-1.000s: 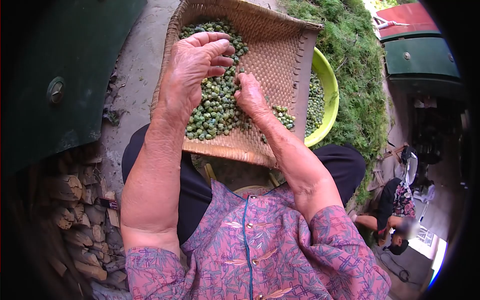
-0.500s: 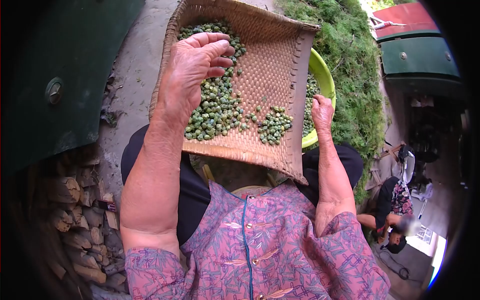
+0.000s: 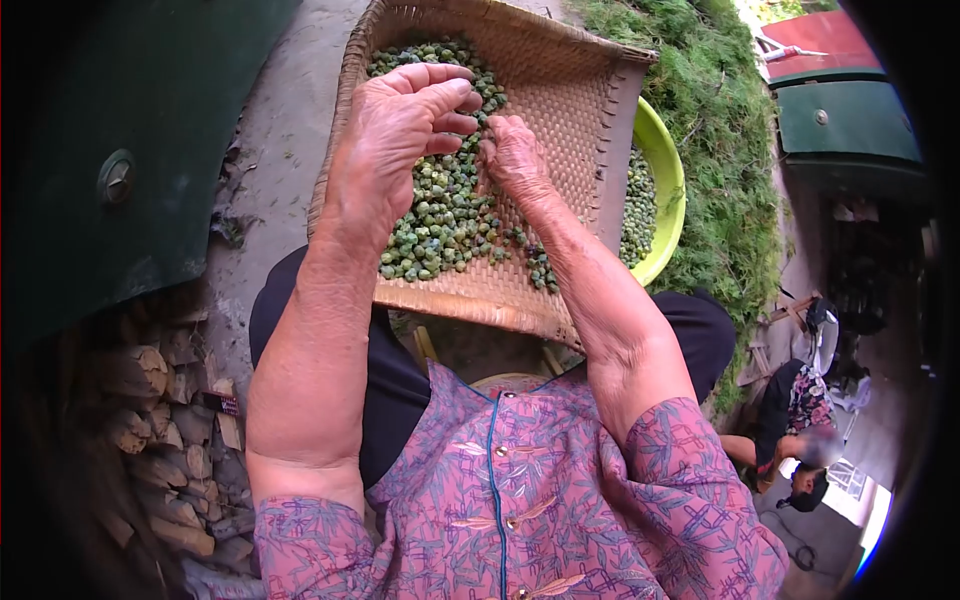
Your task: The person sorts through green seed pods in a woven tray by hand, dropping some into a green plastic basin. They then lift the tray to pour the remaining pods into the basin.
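A woven winnowing basket point(image 3: 590, 120) rests across my lap, its open edge on the right. Small round green fruits point(image 3: 435, 225) lie heaped along its left side, with a smaller cluster point(image 3: 541, 270) near the front, partly hidden by my right forearm. Above the heap hovers my left hand point(image 3: 405, 135), fingers apart and slightly curved, nothing visible in them. My right hand point(image 3: 515, 155) is at the heap's right edge with fingers curled together; what they hold, if anything, is hidden. Under the basket's open edge stands a yellow-green basin point(image 3: 672, 190) containing more of the fruits.
Cut green foliage point(image 3: 715, 150) is piled beyond the basin. Split firewood point(image 3: 165, 440) is stacked at lower left, below a dark green panel point(image 3: 110, 90). Another person point(image 3: 790, 420) is at the far right, near a wooden frame point(image 3: 755, 350).
My right hand has moved left from the basin into the basket, up to the fruit heap. My left hand keeps nearly the same place and pose. The view has shifted slightly.
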Demonstrator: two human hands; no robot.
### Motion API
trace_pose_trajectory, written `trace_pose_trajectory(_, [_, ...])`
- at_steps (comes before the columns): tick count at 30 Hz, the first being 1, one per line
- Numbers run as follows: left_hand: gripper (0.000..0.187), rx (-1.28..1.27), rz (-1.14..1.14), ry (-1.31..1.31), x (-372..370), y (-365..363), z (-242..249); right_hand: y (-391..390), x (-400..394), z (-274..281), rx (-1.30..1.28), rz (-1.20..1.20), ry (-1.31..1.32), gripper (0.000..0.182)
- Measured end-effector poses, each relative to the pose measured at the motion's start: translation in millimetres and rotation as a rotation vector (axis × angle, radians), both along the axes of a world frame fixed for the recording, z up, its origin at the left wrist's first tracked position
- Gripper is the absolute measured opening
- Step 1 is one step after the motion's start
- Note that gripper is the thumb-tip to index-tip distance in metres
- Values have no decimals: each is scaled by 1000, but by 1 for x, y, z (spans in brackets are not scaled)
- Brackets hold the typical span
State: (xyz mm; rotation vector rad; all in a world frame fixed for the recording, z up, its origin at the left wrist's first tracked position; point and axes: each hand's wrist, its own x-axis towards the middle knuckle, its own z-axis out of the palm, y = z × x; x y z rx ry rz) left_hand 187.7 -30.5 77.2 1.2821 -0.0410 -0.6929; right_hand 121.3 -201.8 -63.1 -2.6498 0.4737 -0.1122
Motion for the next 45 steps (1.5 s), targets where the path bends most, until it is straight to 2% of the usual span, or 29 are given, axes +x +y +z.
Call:
trace_pose_trajectory(2, [23, -3, -2, 1, 0, 1, 1, -1, -1, -6, -47, 35, 76, 22])
trace_pose_trajectory(4, [22, -9, -6, 3, 1, 1, 0, -9, -8, -8, 128, 52, 32, 17])
trace_pose_trajectory(6, [23, -2, -7, -8, 1, 1, -1, -15, -16, -4, 119, 49, -38, 20])
trace_pose_trajectory(9, [22, -2, -19, -17, -1, 1, 0, -22, -37, 16, 109, 192, 84, 29])
trace_pose_trajectory(14, [23, 12, -23, -17, -3, -1, 0, -4, -58, 21, 55, 300, 231, 29])
trace_pose_trajectory(18, [22, 5, -14, -6, -2, 1, -2, -10, -70, 15, 44, 193, 75, 22])
trace_pose_trajectory(20, [22, -2, -17, -3, -1, 2, -3, -34, -86, 15, 132, -14, -124, 21])
trace_pose_trajectory(24, [23, 10, -24, -29, -1, 2, -4, -93, -141, 42, 85, -281, -191, 22])
trace_pose_trajectory(26, [24, 26, -35, -29, -2, 1, -4, -126, -173, 46, -181, -309, -58, 25])
trace_pose_trajectory(28, [25, 18, -48, -38, -4, 0, -5, -136, -192, 48, -295, -357, 33, 25])
trace_pose_trajectory(30, [25, 28, -53, -39, -5, -1, -5, -129, -188, 48, -187, -255, -71, 18])
trace_pose_trajectory(34, [25, 35, -56, -33, -6, -2, -8, -68, -148, 41, -40, -126, -71, 9])
trace_pose_trajectory(37, [24, 43, -42, -28, -6, -1, -7, -28, -126, 28, -49, -55, -66, 13])
trace_pose_trajectory(39, [23, 44, -33, -26, -5, -1, -7, -12, -117, 25, -220, 37, 59, 17])
trace_pose_trajectory(44, [24, 81, -64, -62, -9, -4, -7, -11, -115, 21, -140, -48, 10, 19])
trace_pose_trajectory(45, [23, 102, -100, -146, -12, -5, -7, -11, -118, 26, -10, -62, -50, 19])
